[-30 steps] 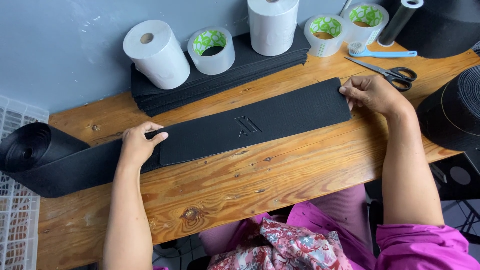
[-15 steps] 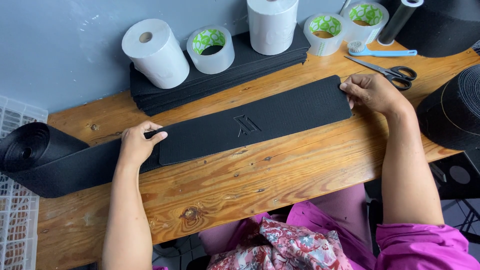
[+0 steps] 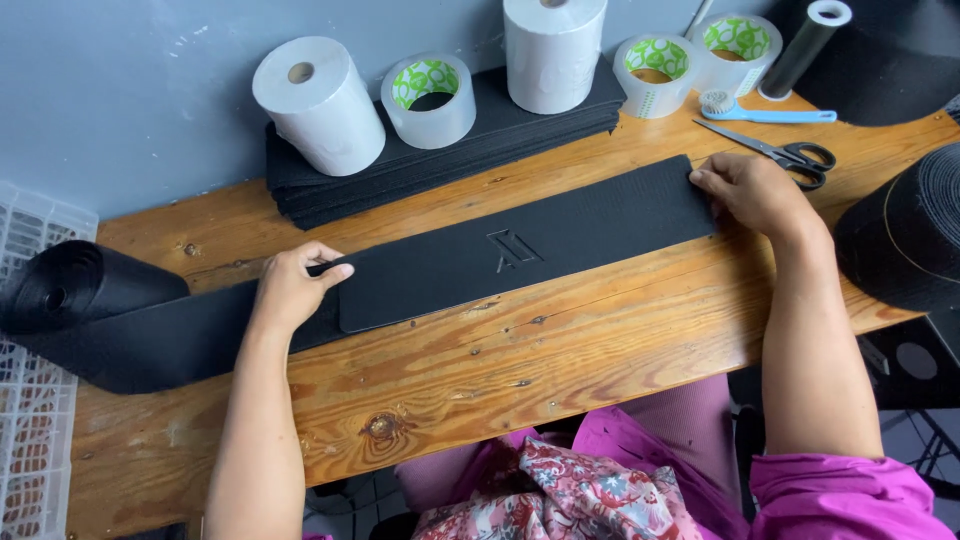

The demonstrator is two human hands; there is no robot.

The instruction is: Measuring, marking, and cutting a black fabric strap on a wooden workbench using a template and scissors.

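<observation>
The bench [image 3: 600,350] carries a black strip [image 3: 520,250], long axis slanting left-right; left hand [image 3: 290,290] presses flat beside its near end over the roll's tail [image 3: 150,340]; right hand [image 3: 750,190], fingers curled, pins the far end.

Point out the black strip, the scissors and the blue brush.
black strip [image 3: 560,240], head view, flat middle near the embossed mark
scissors [image 3: 800,155], head view, black handles
blue brush [image 3: 775,114], head view, handle
</observation>
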